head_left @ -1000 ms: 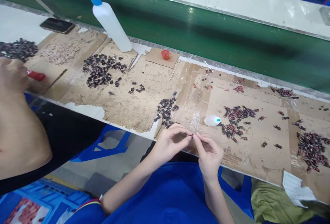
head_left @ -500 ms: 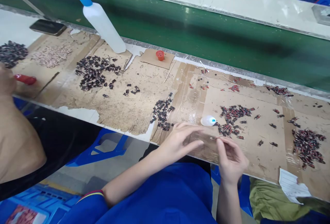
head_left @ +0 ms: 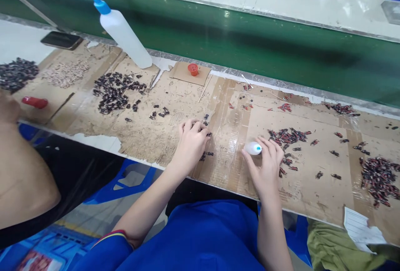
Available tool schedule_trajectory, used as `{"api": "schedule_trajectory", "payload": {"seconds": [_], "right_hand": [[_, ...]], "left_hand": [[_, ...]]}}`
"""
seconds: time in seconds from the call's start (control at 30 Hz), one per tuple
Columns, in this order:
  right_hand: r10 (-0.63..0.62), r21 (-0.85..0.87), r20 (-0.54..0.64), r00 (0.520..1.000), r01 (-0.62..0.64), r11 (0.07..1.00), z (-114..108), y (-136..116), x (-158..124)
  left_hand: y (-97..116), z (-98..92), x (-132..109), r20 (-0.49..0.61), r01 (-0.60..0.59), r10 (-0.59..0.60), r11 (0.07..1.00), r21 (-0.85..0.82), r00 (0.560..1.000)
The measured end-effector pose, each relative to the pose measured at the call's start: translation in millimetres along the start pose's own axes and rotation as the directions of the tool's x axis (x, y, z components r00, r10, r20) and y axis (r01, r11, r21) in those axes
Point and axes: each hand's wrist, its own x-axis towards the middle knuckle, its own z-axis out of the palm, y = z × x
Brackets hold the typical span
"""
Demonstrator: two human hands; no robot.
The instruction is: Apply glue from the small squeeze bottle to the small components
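My left hand (head_left: 193, 142) is bent down over a small pile of black metal-tipped parts (head_left: 205, 154), covering most of it. Its fingers are curled, and what lies under the fingertips is hidden. My right hand (head_left: 265, 158) is closed around a small white squeeze bottle (head_left: 251, 148) with a blue tip, thumb on the left side and fingers on the right. The bottle's tip points toward the right. Just right of that hand lies a heap of black-and-red parts (head_left: 289, 135), some of them partly behind the fingers.
Cardboard (head_left: 150, 137) covers the bench. A large white bottle (head_left: 126, 40) leans at the back, near a red cap (head_left: 193, 69). Further heaps are black parts (head_left: 114, 92) and black-and-red parts (head_left: 379, 179). At far left, another person's arm (head_left: 25, 171) rests near a red tube (head_left: 34, 102).
My hands have moved apart: the left went left onto the black pile, and the right moved to the small bottle and closed on it. The view shifted slightly.
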Motion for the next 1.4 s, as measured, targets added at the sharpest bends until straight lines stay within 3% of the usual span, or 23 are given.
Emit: {"api": "schedule_trajectory", "payload": {"seconds": [0.13, 0.23, 0.3, 0.47, 0.57, 0.63, 0.77, 0.83, 0.97, 1.13, 1.4], "right_hand": [[0.136, 0.297, 0.058, 0.989, -0.148, 0.943, 1, -5, -1], [0.251, 0.604, 0.112, 0.961, -0.267, 0.751, -4, -4, -8], [0.281, 0.716, 0.162, 0.946, -0.309, 0.626, -8, -2, -13], [0.449, 0.794, 0.210, 0.868, -0.419, 0.440, -17, -4, -17], [0.515, 0.836, 0.165, 0.841, -0.396, 0.380, -22, -6, -14], [0.558, 0.873, 0.132, 0.819, -0.363, 0.326, -23, -3, -12], [0.665, 0.894, 0.150, 0.732, -0.387, 0.225, -19, 0, -11], [0.672, 0.881, 0.168, 0.721, -0.416, 0.226, -14, -3, -13], [0.667, 0.841, 0.120, 0.735, -0.432, 0.325, -3, -14, -21], [0.609, 0.761, 0.048, 0.792, -0.424, 0.491, 7, -21, -27], [0.564, 0.562, -0.020, 0.825, -0.457, 0.689, 13, -28, -25]], "left_hand": [[-2, 8.0, -3, -0.027, -0.046, 0.045, 0.999, -0.021, 0.999], [-3, 10.9, -3, -0.006, -0.080, 0.079, 0.995, -0.053, 0.997], [-2, 13.1, -3, 0.010, -0.070, 0.071, 0.995, -0.067, 0.997], [-6, 19.5, 5, 0.033, -0.031, 0.033, 0.997, -0.074, 0.999], [-6, 17.8, 5, 0.044, -0.028, 0.034, 0.993, -0.116, 0.998], [0, 14.5, 0, 0.060, -0.052, 0.063, 0.984, -0.171, 0.996], [20, 11.3, -24, 0.090, -0.140, 0.169, 0.954, -0.266, 0.981], [29, 13.2, -38, 0.081, -0.158, 0.186, 0.949, -0.275, 0.979], [34, 16.9, -52, 0.052, -0.095, 0.113, 0.961, -0.260, 0.992], [28, 14.0, -52, 0.079, -0.044, 0.075, 0.941, -0.337, 0.994], [30, 17.0, -52, 0.044, 0.029, -0.014, 0.936, -0.350, 0.999]]}}
